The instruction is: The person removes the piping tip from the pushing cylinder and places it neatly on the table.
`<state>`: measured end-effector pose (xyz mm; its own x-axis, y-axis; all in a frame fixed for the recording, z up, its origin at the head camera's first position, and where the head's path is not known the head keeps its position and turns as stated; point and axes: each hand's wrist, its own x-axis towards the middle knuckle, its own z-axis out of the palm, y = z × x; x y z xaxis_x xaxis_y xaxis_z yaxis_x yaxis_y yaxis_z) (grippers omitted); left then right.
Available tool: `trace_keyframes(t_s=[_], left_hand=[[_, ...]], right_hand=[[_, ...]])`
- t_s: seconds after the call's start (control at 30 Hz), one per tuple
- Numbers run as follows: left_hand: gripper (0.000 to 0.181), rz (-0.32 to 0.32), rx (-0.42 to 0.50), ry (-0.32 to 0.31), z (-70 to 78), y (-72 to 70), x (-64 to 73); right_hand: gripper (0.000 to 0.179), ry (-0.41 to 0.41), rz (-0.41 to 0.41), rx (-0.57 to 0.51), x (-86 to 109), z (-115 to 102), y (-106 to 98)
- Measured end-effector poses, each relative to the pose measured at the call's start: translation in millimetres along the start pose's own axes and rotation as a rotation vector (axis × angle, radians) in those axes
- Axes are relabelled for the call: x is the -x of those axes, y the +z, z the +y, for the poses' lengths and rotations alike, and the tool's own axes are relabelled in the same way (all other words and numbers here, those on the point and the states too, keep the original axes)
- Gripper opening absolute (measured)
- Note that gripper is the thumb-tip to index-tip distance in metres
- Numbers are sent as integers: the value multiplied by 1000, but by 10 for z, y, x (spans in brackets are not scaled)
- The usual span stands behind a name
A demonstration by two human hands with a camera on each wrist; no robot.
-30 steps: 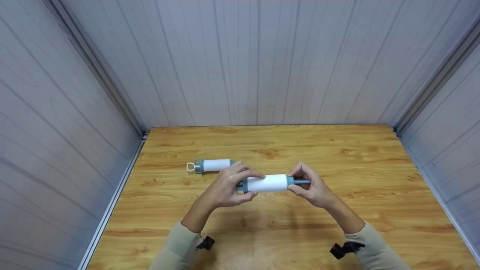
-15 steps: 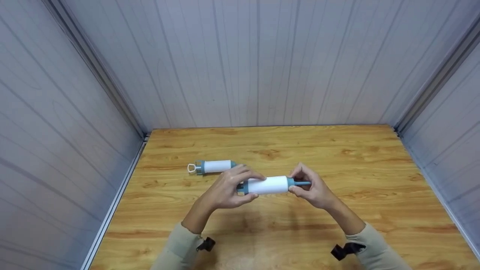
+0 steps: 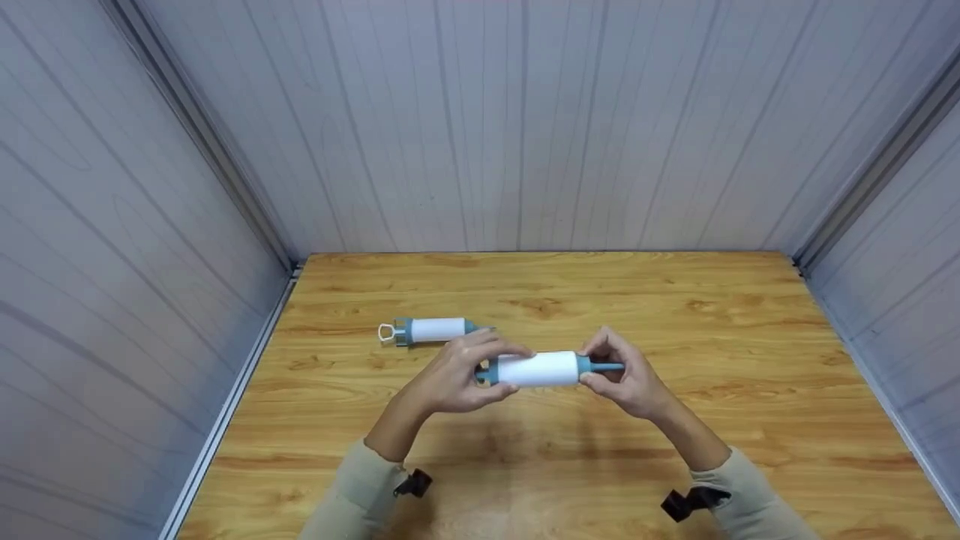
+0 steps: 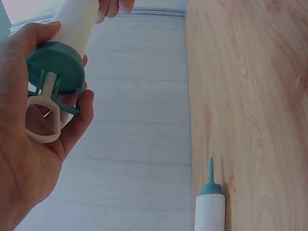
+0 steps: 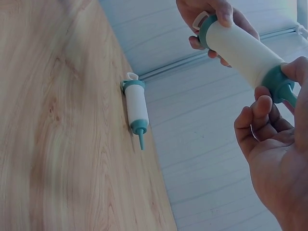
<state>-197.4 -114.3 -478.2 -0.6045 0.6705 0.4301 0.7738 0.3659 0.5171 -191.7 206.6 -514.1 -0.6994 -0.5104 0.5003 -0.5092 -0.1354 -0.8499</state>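
A large white syringe (image 3: 538, 369) with teal end caps is held level above the table, its thin teal nozzle pointing right. My left hand (image 3: 465, 375) grips its rear end, thumb and fingers around the white barrel beside the teal flange. In the left wrist view a pale plunger ring (image 4: 43, 120) sits within that palm. My right hand (image 3: 626, 379) pinches the teal front cap (image 5: 279, 83) at the base of the nozzle between thumb and fingers. Behind my left hand, a second, similar syringe (image 3: 438, 330) lies on the table, nozzle to the right.
The wooden tabletop (image 3: 675, 300) is enclosed by pale panel walls at the back (image 3: 517, 135), left and right. Metal-coloured strips run along the corners and the table's left edge. A small black device (image 3: 679, 504) is strapped on the right sleeve, another on the left.
Both hands keep their hold in nearly the same place. The held syringe has turned slightly about its length, its rear flange showing another side. The head view has shifted slightly.
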Motion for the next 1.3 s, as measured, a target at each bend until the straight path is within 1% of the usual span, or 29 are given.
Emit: trace_keyframes(t_s=[0.13,0.2,0.4,0.47,0.53,0.63,0.8,1.03,1.2,1.3], left_hand=[[42,-15,33,-23,-10,-2,24],[43,-13,40,-25,-15,-2,30],[43,10,24,-10,-30,5,25],[43,22,8,1,-36,11,27],[42,32,-5,15,-37,20,29],[42,43,-21,28,-34,33,31],[41,47,-27,36,-24,42,23],[40,43,-35,36,-13,30,4],[41,40,-22,39,-14,31,3],[41,37,-24,38,-11,29,-2]], right_hand=[[22,-10,1,19,-2,-14,6],[24,-23,3,28,-7,-15,8],[28,-46,29,68,6,9,14],[29,-30,34,74,14,8,20],[28,-20,30,67,18,9,25],[22,2,20,44,22,16,27],[15,21,11,5,32,31,16],[15,16,13,-4,21,24,17],[15,15,14,-16,24,14,19],[17,0,14,-23,31,18,15]])
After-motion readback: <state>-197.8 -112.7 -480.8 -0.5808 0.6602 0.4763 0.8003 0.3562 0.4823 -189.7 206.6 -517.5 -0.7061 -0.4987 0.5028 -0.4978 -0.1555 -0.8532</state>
